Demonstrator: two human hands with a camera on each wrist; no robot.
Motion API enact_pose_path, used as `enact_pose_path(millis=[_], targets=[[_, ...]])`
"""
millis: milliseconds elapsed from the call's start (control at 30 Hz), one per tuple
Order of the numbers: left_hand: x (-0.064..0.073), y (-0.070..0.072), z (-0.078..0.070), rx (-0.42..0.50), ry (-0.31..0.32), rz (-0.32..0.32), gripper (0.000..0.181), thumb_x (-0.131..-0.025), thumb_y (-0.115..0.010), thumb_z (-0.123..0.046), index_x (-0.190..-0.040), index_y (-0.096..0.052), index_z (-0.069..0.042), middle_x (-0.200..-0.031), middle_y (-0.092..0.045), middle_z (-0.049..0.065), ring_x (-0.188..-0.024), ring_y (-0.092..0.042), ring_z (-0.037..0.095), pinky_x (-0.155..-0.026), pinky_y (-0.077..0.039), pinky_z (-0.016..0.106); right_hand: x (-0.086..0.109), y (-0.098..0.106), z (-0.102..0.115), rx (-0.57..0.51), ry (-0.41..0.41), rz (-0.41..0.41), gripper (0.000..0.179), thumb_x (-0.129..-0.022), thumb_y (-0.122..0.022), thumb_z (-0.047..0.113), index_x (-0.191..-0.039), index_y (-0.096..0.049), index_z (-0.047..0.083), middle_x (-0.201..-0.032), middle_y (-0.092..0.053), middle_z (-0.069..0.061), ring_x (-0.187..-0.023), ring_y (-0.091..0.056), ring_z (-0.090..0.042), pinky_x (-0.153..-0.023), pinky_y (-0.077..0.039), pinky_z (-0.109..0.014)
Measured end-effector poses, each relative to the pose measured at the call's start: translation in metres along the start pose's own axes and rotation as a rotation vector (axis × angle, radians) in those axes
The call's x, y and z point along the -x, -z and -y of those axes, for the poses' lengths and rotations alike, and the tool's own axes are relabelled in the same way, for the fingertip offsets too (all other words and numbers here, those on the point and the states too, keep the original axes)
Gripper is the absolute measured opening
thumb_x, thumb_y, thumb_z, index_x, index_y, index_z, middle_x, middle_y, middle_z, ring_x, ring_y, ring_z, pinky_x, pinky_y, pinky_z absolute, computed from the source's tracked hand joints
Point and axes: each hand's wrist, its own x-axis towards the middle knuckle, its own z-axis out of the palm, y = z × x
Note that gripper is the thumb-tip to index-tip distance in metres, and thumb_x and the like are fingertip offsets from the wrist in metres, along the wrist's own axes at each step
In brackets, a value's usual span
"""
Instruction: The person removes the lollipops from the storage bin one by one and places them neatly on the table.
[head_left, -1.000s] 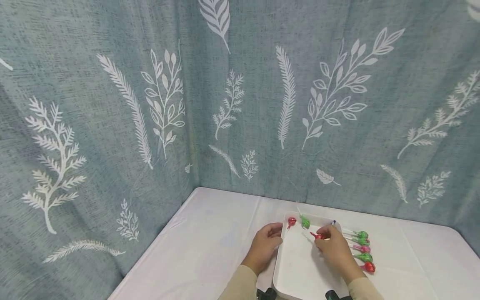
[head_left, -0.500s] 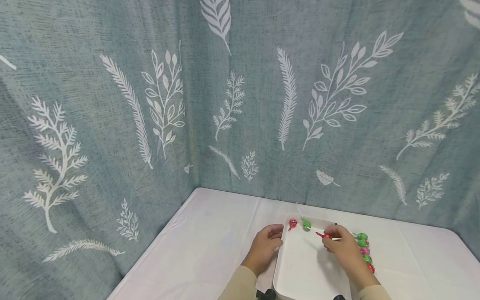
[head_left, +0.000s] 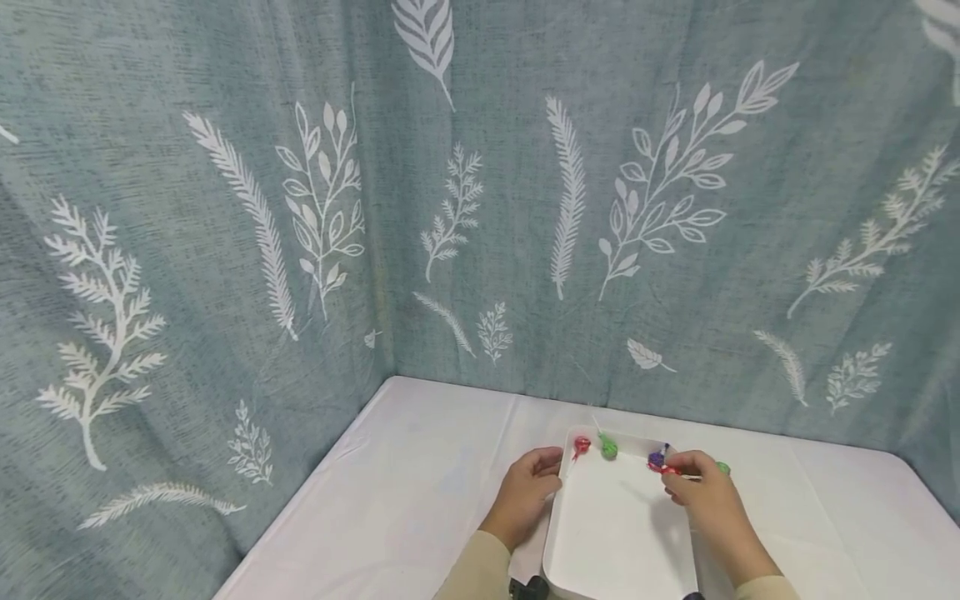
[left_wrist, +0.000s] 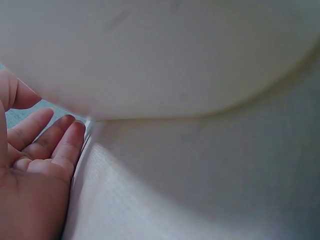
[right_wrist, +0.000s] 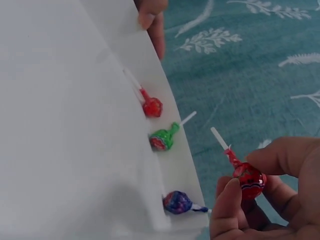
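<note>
My right hand (head_left: 708, 487) pinches a red-wrapped lollipop (right_wrist: 249, 181) between thumb and fingers, over the right part of a white tray (head_left: 555, 533). In the right wrist view its white stick points up and left. Along the tray's far end lie a red lollipop (right_wrist: 153, 107), a green one (right_wrist: 161, 140) and a purple one (right_wrist: 177, 202). The purple lollipop is close by the held one in the head view. My left hand (head_left: 525, 492) rests at the tray's left wall, its fingers (left_wrist: 67, 142) loosely bent against the outside.
Right of the tray, a green lollipop (head_left: 723, 467) peeks out from behind my right hand. A white cloth (head_left: 450, 475) covers the table. A blue-grey curtain (head_left: 525, 208) with white leaf patterns hangs behind and to the left.
My right hand has moved right with the red lollipop, uncovering the purple one in the tray. It now hides most of the row beside the tray. The left hand stays put.
</note>
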Motion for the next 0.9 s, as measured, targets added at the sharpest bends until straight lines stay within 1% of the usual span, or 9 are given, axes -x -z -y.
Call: enact_pose_path(millis=[233,333,400,533,600,767,900], targets=[[0.000,0.000,0.000,0.011,-0.007,-0.009,0.053,-0.087,-0.067,-0.004,-0.141,-0.068,-0.003,-0.139,-0.070,0.009,-0.129,-0.067,0.030,-0.109,-0.055,0.047,0.007,0.013,-0.003,0.002,-0.018,-0.032,0.031,-0.105,-0.062,0.008,-0.131,-0.061,-0.009,-0.121,-0.067,-0.020,-0.098,-0.069,-0.021,-0.077,-0.060,-0.025],[-0.001,0.001,0.000,0.014,0.006,-0.002,0.053,-0.088,-0.067,-0.005,-0.141,-0.068,-0.005,-0.139,-0.070,0.007,-0.129,-0.067,0.028,-0.110,-0.054,0.047,0.011,0.019,-0.008,0.012,-0.017,-0.042,0.029,-0.106,-0.062,0.009,-0.129,-0.063,-0.009,-0.121,-0.067,-0.019,-0.097,-0.069,-0.019,-0.077,-0.060,-0.024],[-0.001,0.001,0.000,0.015,0.013,0.002,0.053,-0.089,-0.067,-0.006,-0.141,-0.068,-0.006,-0.140,-0.070,0.006,-0.129,-0.067,0.027,-0.110,-0.054,0.046,0.015,0.022,-0.013,0.015,-0.031,-0.041,0.029,-0.106,-0.063,0.010,-0.129,-0.063,-0.008,-0.120,-0.067,-0.018,-0.095,-0.067,-0.016,-0.075,-0.059,-0.025],[0.000,0.001,0.001,0.010,0.016,0.003,0.052,-0.089,-0.067,-0.007,-0.141,-0.068,-0.007,-0.139,-0.070,0.004,-0.129,-0.067,0.026,-0.109,-0.054,0.046,0.021,0.032,-0.023,-0.007,-0.068,-0.030,0.030,-0.108,-0.062,0.012,-0.130,-0.062,-0.007,-0.119,-0.066,-0.015,-0.094,-0.065,-0.019,-0.073,-0.060,-0.030],[0.000,0.001,0.001,0.011,0.010,0.003,0.052,-0.089,-0.068,-0.006,-0.141,-0.068,-0.006,-0.138,-0.070,0.005,-0.129,-0.067,0.027,-0.109,-0.054,0.046,0.023,0.037,-0.027,-0.030,-0.086,-0.030,0.032,-0.109,-0.061,0.014,-0.133,-0.060,-0.008,-0.120,-0.064,-0.016,-0.095,-0.065,-0.020,-0.074,-0.062,-0.032],[-0.001,0.000,0.002,0.021,0.000,0.003,0.053,-0.088,-0.067,-0.005,-0.141,-0.068,-0.005,-0.139,-0.070,0.006,-0.129,-0.067,0.028,-0.109,-0.054,0.046,0.025,0.047,-0.037,-0.040,-0.129,-0.074,0.042,-0.108,-0.064,0.017,-0.140,-0.053,-0.008,-0.128,-0.063,-0.020,-0.095,-0.066,-0.014,-0.076,-0.062,-0.028],[-0.001,0.001,0.000,0.020,0.004,0.004,0.052,-0.088,-0.067,-0.005,-0.141,-0.068,-0.005,-0.139,-0.070,0.006,-0.130,-0.066,0.029,-0.109,-0.054,0.046,0.025,0.051,-0.044,0.026,-0.151,-0.101,0.048,-0.106,-0.067,0.022,-0.140,-0.054,-0.008,-0.125,-0.066,-0.020,-0.093,-0.065,-0.011,-0.073,-0.057,-0.024]])
